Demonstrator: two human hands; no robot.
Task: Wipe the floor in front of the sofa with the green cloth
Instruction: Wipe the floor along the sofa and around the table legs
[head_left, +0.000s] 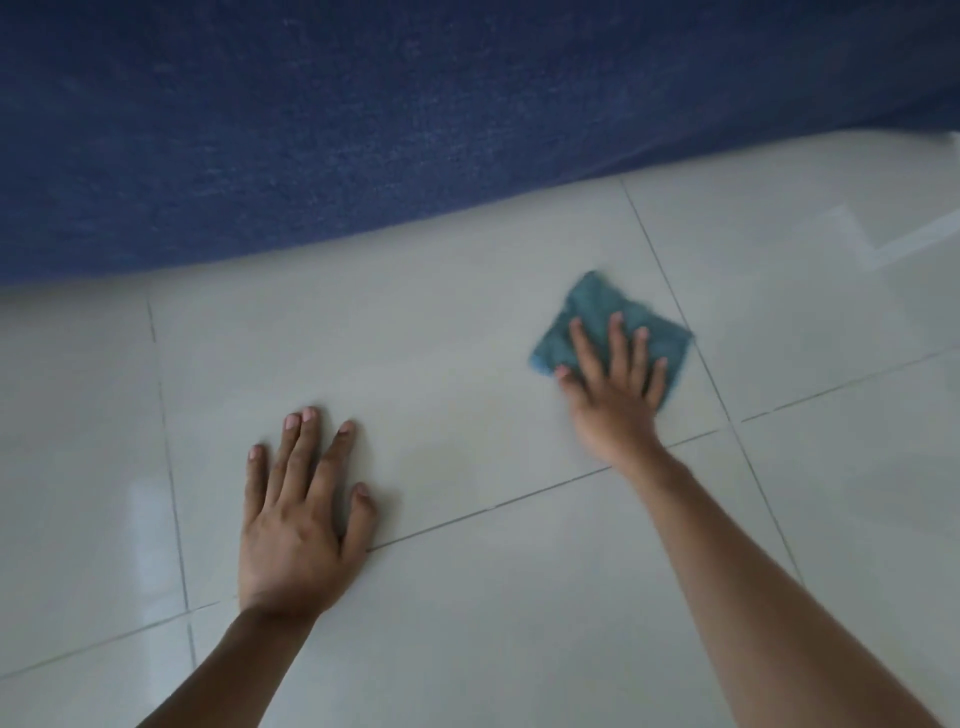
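Green cloth (597, 317): folded flat square on the floor (441, 353), turned like a diamond, one corner toward the sofa (363, 114); edges blurred. Right hand (615, 384): palm down on cloth, fingers spread, pressing, not clenched. Left hand (298, 525): flat on bare tile, fingers splayed. Floor: glossy pale tiles, thin grout lines. Sofa: blue fabric, behind.

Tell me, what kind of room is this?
Probably a living room in a home. A blue sofa stands on a shiny tiled floor, and a person kneels before it, right hand pressing a cloth flat while the left hand rests on the tiles.
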